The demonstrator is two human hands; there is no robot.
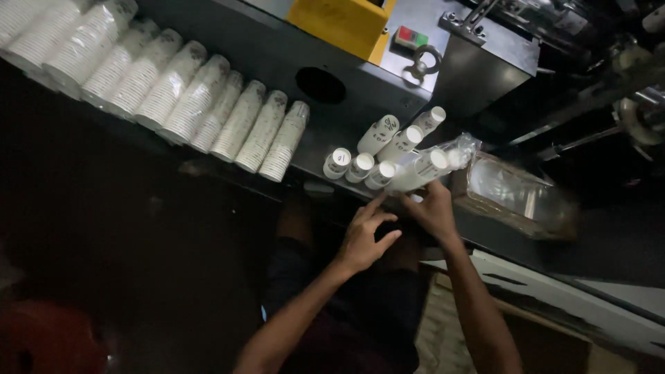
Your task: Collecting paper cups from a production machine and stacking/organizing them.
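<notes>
Right hand point(435, 210) clamped on bagged stack of cups point(424, 170) at shelf edge point(312, 166), left hand point(364, 239) open, fingers spread just below it, loose cup stacks point(377, 149) crowding left, plastic bag point(516, 194) right, machine housing point(415, 76) behind, dark open room below.

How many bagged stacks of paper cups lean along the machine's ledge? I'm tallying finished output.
About 11 bagged stacks, leaning side by side from the upper left corner to mid-frame. The leftmost are cut off by the frame edge, so more may be hidden.
</notes>
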